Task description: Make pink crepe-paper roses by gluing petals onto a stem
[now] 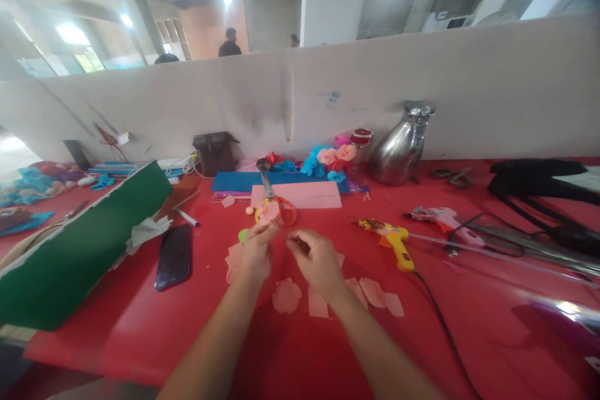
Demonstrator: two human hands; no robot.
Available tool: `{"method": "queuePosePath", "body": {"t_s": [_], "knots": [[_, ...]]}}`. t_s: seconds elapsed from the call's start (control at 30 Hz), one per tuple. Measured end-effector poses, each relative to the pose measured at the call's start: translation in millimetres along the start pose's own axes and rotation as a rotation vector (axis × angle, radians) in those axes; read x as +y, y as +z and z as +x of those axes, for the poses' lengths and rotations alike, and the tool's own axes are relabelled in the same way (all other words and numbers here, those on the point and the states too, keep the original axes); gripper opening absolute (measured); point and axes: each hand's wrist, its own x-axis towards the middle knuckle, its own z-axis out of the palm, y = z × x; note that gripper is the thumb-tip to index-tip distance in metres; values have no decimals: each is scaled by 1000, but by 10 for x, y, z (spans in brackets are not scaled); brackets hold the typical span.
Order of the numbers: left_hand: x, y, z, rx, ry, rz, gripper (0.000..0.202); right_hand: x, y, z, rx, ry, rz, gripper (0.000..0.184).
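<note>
My left hand [257,251] is closed on a small pink paper flower [269,210], which sticks up above the fingertips. To its right, my right hand [317,257] is curled in a pinch; whatever the fingers may hold is too small to make out. A pair of scissors [287,211] with orange handles lies just behind the flower. Below and between the hands rests a scalloped pink paper piece [287,296]. Cut pink paper pieces [372,292] lie beside my right forearm, and more pink petals [233,260] are partly hidden by my left hand.
A yellow glue gun [398,246] and a pink glue gun [450,224] lie right, with cords. A phone [173,256], a pen [187,217] and a green board [94,250] are left. Behind stand paper flowers [323,159], folded paper [309,194] and a metal jug [404,147].
</note>
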Motion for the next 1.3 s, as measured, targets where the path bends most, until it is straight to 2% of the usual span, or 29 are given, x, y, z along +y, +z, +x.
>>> {"method": "queuePosePath", "body": {"t_s": [0.17,0.47,0.6,0.7,0.8,0.93,1.03,1.17,1.23,1.3], "knots": [[62,-19,35,44,-36,-120,14,-10,-11,-7,-6,19,-84,14],[92,-125,125,97,-157,-334,16,25,-49,24,-51,42,-92,15],[164,-186,174,139,-135,-357,9,70,-79,47,-74,62,-98,14],[252,-248,225,193,-65,-365,7,140,-134,74,-79,131,-130,12],[266,-251,234,187,34,-234,11,202,-201,105,-52,211,-37,13],[143,-118,117,109,92,15,14,228,-273,124,96,227,-41,20],[64,-31,7,-43,179,257,7,231,-299,121,135,223,-68,30],[53,-20,-52,-130,293,410,10,215,-272,116,185,191,-36,17],[66,-25,-54,-152,323,443,14,182,-234,112,165,151,5,35],[77,-19,-58,-163,350,460,16,136,-192,104,63,84,52,41]]}}
